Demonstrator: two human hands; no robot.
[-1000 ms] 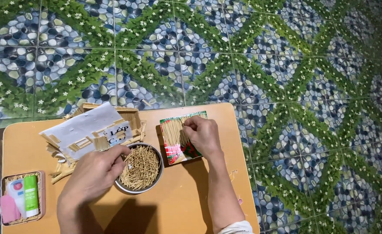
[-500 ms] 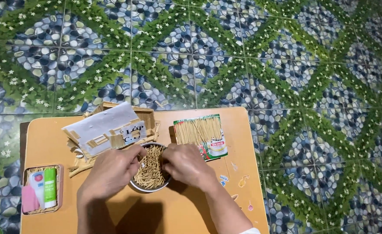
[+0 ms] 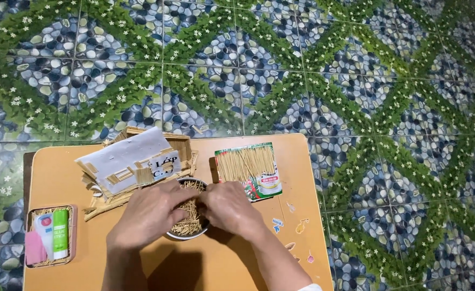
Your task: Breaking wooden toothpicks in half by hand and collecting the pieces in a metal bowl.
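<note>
A round metal bowl [image 3: 186, 233] full of thin wooden sticks sits near the middle of a small orange table [image 3: 65, 161]. Both hands are over it. My left hand [image 3: 150, 213] covers its left side, and my right hand [image 3: 228, 207] covers its right side, fingers curled into the sticks. What the fingers pinch is hidden. Behind the bowl stands a small stick-built model house [image 3: 132, 161] with a white paper roof. To its right lies a flat pack of sticks [image 3: 248, 168] with a red and green label.
A small woven tray [image 3: 33, 215] at the table's left edge holds a green glue stick [image 3: 60, 233], a white tube and a pink item. Small stickers dot the table's right side. The floor around is tiled with a blue pebble and green leaf pattern.
My right hand left the flat stick pack and came to the bowl beside my left hand. The view shifted, so the table sits a little further right.
</note>
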